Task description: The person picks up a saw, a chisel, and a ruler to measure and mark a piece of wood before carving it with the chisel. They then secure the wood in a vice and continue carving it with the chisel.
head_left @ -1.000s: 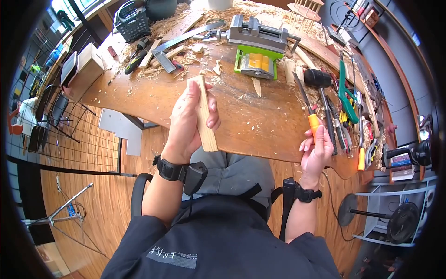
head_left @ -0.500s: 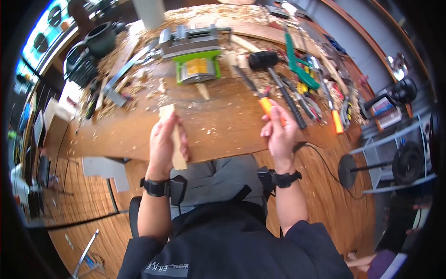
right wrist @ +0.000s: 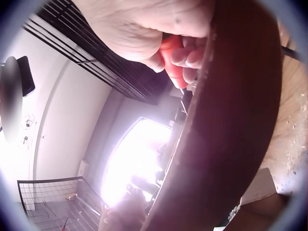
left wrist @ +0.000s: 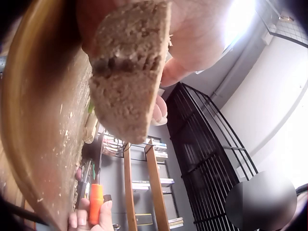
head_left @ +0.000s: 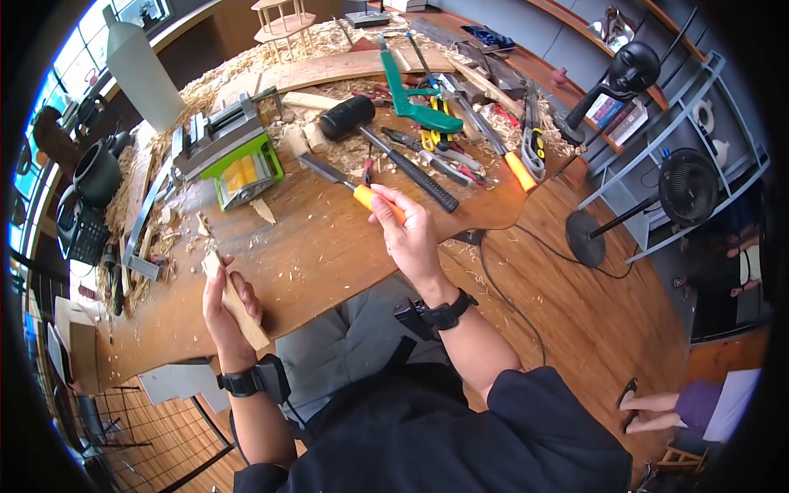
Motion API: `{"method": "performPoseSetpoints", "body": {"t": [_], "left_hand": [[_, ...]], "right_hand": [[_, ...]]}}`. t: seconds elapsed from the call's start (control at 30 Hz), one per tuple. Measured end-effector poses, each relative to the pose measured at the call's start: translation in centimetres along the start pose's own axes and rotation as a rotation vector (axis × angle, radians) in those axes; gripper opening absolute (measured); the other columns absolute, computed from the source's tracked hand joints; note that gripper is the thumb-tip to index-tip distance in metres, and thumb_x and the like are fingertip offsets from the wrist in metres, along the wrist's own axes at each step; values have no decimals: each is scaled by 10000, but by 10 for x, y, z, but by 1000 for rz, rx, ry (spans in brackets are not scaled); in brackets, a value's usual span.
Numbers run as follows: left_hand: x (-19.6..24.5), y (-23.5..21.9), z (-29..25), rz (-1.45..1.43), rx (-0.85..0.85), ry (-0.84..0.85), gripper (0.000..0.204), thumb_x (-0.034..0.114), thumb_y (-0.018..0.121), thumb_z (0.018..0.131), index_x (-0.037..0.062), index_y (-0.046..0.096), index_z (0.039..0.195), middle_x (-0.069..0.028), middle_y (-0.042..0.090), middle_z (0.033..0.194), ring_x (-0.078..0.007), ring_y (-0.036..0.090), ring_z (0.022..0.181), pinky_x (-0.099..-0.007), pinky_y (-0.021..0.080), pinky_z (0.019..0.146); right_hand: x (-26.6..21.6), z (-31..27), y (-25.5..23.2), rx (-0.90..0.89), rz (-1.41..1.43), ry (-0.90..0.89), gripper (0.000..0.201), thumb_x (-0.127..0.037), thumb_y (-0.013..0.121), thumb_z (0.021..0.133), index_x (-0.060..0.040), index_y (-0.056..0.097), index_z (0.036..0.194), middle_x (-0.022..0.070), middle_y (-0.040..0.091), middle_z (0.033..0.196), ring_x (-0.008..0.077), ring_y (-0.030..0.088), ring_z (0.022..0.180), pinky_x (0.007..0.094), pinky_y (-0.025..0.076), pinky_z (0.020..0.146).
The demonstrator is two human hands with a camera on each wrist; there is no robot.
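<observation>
In the head view my left hand [head_left: 220, 319] grips a pale strip of wood [head_left: 237, 308], held tilted over the front edge of the workbench. The left wrist view shows the strip's end as a half-round face [left wrist: 127, 72] crossed by a dark groove. My right hand [head_left: 415, 240] holds a flat-bladed tool by its orange handle [head_left: 366, 196]. Its grey blade [head_left: 325, 169] points away to the left, over the bench near the mallet. In the right wrist view, fingers curl round the handle [right wrist: 173, 62]; the bench edge covers much of that picture.
A vise [head_left: 218, 144] on a green base stands at the bench's left. Beyond my right hand lie a black mallet [head_left: 347, 119], a green-handled tool [head_left: 427, 115], pliers and another orange-handled tool [head_left: 519, 171]. Wood shavings cover the back. Another person's legs [head_left: 657, 404] show at right.
The head view has swung right, so the bench items sit further left. Both hands keep their holds; the orange-handled tool now points more to the left.
</observation>
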State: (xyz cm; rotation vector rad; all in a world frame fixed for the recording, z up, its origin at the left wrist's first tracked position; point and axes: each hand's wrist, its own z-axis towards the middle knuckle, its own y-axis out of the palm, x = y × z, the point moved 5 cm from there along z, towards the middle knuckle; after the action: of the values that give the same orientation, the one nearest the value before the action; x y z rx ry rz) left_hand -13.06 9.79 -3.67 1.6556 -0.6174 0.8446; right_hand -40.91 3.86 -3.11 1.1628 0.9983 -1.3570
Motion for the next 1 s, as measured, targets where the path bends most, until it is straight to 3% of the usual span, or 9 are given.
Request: {"method": "performPoseSetpoints", "body": {"t": [0.03,0.33,0.37,0.43,0.5,0.6,0.77,0.9,1.0], "left_hand": [[0,-1,0,23,-7,3,271,264,422,1030,35,503,1149,-41,474,619,-109,436,387,-231,367,316],[0,0,-4,133,50,22,302,351,429,1038,64,513,996,-27,455,572,-102,427,382,-217,353,318],[-1,-1,-5,104,82,3,328,385,429,1035,73,513,976,-23,454,569,-101,424,380,-215,352,319],[0,-2,-4,87,131,-15,379,451,429,1025,92,509,931,-15,456,568,-100,410,369,-213,345,316],[-1,-2,-5,81,137,-19,376,451,431,1024,94,511,935,-14,454,565,-102,407,359,-216,339,306],[-1,-4,-4,89,117,-12,372,453,433,1023,100,512,935,-14,453,562,-101,408,358,-217,337,302],[-1,-3,-5,108,132,11,353,444,434,1024,113,515,933,-10,450,563,-86,401,362,-212,333,299],[0,3,-8,130,125,37,305,377,407,1047,104,505,954,-3,435,601,-70,374,375,-195,320,302],[-1,-3,-7,115,138,40,347,436,437,1026,111,519,935,-10,449,566,-88,390,363,-214,326,297]], "right_hand": [[-4,1,-4,23,-97,-96,377,-254,622,963,65,630,1163,144,722,970,150,682,795,275,528,697],[-22,-13,-27,13,-496,-361,328,-271,646,927,10,665,1095,185,704,979,337,692,854,370,545,706],[-20,-13,-28,47,-579,-391,314,-270,702,886,-24,683,1079,158,713,961,299,701,826,335,547,703],[-24,-11,-30,48,-648,-417,313,-288,714,871,-32,687,1048,143,714,935,299,699,803,345,547,689],[-23,-8,-29,64,-768,-505,331,-349,744,820,-62,694,977,83,689,827,276,677,743,362,535,636],[-26,-3,-28,27,-951,-510,317,-338,720,828,-61,666,972,74,626,792,252,644,772,365,523,648],[-14,7,-28,33,-1018,-608,286,-343,741,793,-92,676,914,46,554,814,234,553,824,376,459,719],[-15,9,-25,113,-1016,-603,297,-322,749,795,-58,664,899,63,534,814,241,547,795,372,461,696],[-27,5,-35,195,-938,-609,280,-299,729,823,-42,618,830,85,528,845,252,537,818,360,457,704]]}}
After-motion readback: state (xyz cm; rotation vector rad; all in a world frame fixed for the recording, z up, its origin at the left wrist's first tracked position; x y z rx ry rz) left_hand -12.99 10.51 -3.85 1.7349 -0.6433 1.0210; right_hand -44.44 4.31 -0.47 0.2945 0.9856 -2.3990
